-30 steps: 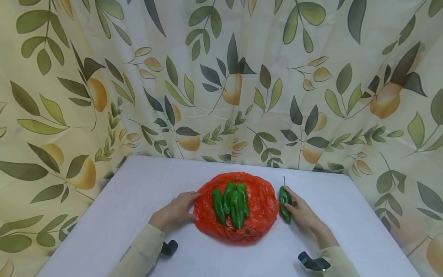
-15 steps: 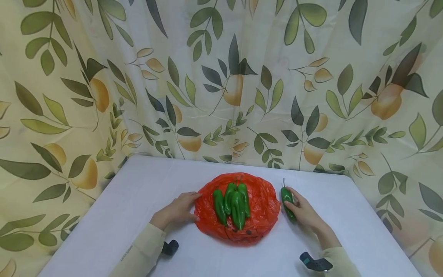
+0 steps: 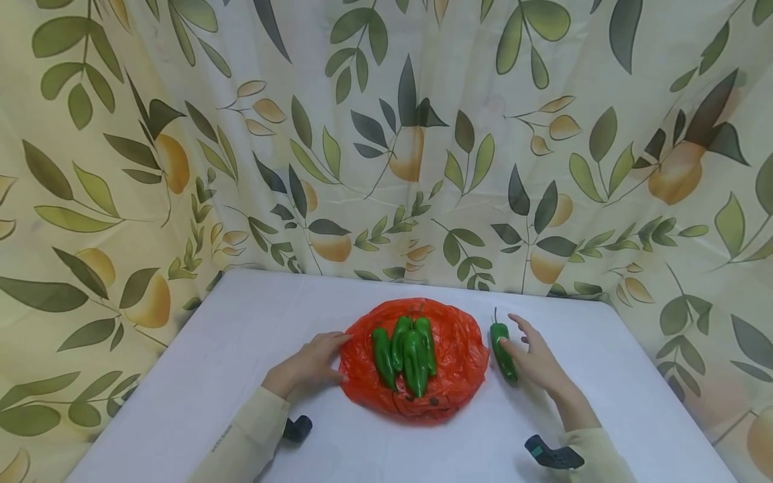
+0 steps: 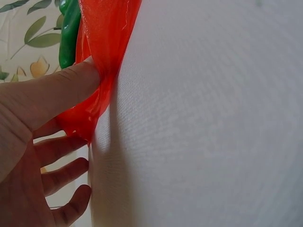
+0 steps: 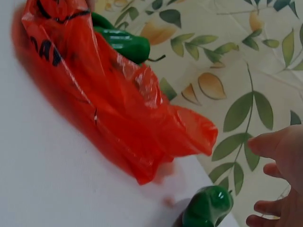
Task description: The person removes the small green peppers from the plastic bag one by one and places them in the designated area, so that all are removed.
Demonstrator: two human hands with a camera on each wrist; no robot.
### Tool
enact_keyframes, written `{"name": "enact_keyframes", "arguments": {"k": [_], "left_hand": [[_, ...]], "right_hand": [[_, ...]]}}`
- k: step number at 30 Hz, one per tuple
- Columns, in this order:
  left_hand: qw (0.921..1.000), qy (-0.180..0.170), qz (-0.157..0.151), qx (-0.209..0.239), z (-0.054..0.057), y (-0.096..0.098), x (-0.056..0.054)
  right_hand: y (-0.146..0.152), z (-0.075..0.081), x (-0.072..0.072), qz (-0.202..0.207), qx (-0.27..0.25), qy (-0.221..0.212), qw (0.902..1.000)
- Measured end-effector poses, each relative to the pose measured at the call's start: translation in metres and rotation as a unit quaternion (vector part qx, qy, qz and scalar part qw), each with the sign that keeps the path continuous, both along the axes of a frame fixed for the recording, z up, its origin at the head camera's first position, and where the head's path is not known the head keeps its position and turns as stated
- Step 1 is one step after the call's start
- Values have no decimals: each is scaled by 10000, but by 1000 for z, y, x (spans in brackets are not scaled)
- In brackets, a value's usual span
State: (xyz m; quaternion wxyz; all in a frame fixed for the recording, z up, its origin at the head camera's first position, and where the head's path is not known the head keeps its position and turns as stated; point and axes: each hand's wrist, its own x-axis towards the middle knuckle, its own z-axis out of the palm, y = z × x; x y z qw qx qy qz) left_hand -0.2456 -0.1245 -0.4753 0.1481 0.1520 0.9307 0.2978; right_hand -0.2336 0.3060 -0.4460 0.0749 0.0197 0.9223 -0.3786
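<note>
A red plastic bag (image 3: pixel 455 355) lies spread on the white table, with several green peppers (image 3: pixel 414 359) resting on it. At its left edge my left hand (image 3: pixel 311 362) holds the bag between thumb and fingers; in the left wrist view the thumb (image 4: pixel 71 87) lies against the red plastic. To the bag's right a single green pepper (image 3: pixel 504 359) rests on the table, stem pointing away. My right hand (image 3: pixel 534 359) is just right of that pepper, fingers spread apart and nothing in them. The right wrist view shows a gap between the right hand (image 5: pixel 279 175) and the lone pepper (image 5: pixel 208 208).
The white tablecloth (image 3: pixel 290 288) runs back to a leaf-and-fruit patterned curtain (image 3: pixel 386 154), which also lines both sides. Black camera mounts sit at the left wrist (image 3: pixel 297 429) and the right wrist (image 3: pixel 552 454).
The right hand's fingers have opened from around the lone pepper and drawn slightly right, leaving it on the table. The left hand and the peppers on the bag have stayed in place.
</note>
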Motion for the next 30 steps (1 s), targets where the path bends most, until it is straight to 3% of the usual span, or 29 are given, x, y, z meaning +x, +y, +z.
{"name": "enact_keyframes", "arguments": {"k": [17,30], "left_hand": [[10000,9,3,-62,-2,-1,-3],[10000,-7,15,-1,-1,1,-1]], "right_hand": [[-33,25,16,384,-326,1350,9896],[-63,17,25,989,-738,1582,9797]]}}
